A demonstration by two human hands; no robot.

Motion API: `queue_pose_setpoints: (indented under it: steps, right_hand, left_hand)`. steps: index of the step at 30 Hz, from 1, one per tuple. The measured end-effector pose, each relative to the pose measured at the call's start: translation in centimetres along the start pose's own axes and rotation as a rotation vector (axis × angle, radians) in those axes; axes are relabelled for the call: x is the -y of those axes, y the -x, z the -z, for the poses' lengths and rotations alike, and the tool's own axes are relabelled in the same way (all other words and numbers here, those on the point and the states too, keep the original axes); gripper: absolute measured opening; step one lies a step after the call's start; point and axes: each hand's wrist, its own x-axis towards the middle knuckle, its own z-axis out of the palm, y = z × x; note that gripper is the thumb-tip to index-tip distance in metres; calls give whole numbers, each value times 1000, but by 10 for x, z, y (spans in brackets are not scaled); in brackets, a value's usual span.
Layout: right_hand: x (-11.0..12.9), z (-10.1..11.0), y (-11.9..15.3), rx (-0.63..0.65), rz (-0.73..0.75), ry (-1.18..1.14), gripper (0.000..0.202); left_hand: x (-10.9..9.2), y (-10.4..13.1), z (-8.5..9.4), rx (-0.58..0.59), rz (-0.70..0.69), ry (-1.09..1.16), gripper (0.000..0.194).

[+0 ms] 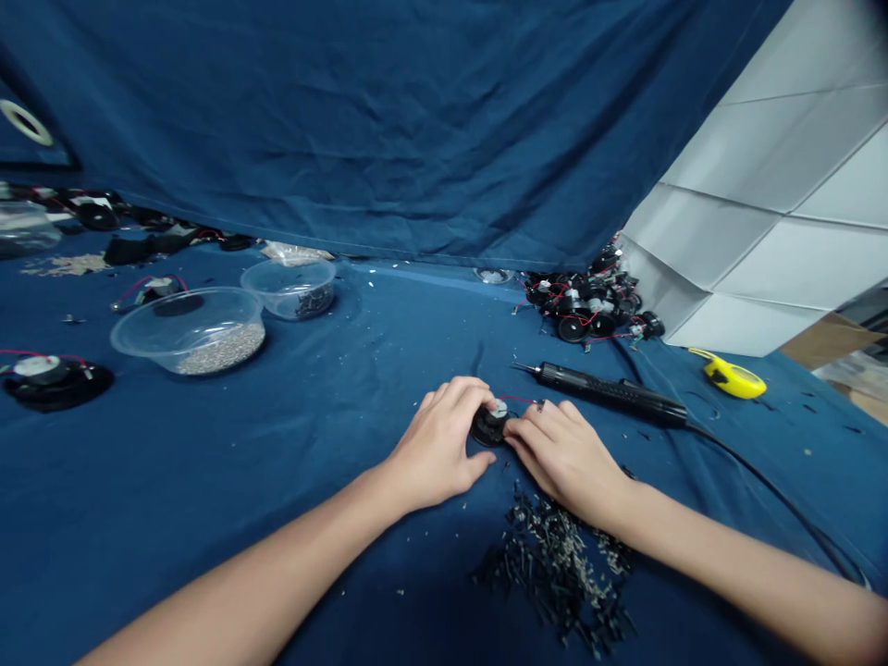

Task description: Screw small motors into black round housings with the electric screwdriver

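A small round black part with a white top and a red wire sits on the blue cloth between my hands. My left hand curves round its left side, fingers on its top and the thumb low beside it. My right hand is pinched at its right side; what the fingertips hold there is too small to name. Just below my right hand lies a heap of small black and silver screws. Beyond the right hand rests a black electric screwdriver, its tip pointing left.
Clear bowls with small metal pieces stand at the left. Similar black parts lie at far left, with a pile of them at the back right. A yellow tool lies near white boxes. A blue curtain hangs behind.
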Motion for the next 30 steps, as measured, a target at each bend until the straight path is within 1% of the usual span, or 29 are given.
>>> queue_pose_setpoints:
  steps: [2, 5, 11, 14, 18, 23, 26, 30]
  right_hand:
    - [0, 0, 0, 2, 7, -8, 17]
    - [-2, 0, -1, -15, 30, -14, 17]
    - [-3, 0, -2, -52, 35, -70, 18]
    - [-2, -1, -2, -83, 58, -40, 19]
    - [-2, -3, -1, -114, 111, 29, 19]
    - [-7, -3, 0, -131, 247, 143, 19]
    - [-12, -1, -3, -122, 278, 71, 19]
    - [-14, 0, -7, -113, 218, -42, 20]
  left_hand:
    - [2, -1, -2, 19, 14, 54, 53]
    - [5, -3, -4, 36, 40, 106, 48]
    - [7, -6, -2, 46, 53, 136, 48]
    - [7, -5, -2, 43, 48, 135, 48]
    - [7, -5, -3, 29, 36, 142, 50]
    - [6, -5, -2, 25, 40, 148, 49]
    - [6, -6, -1, 35, 44, 147, 48]
    - [5, -6, -1, 32, 40, 141, 46]
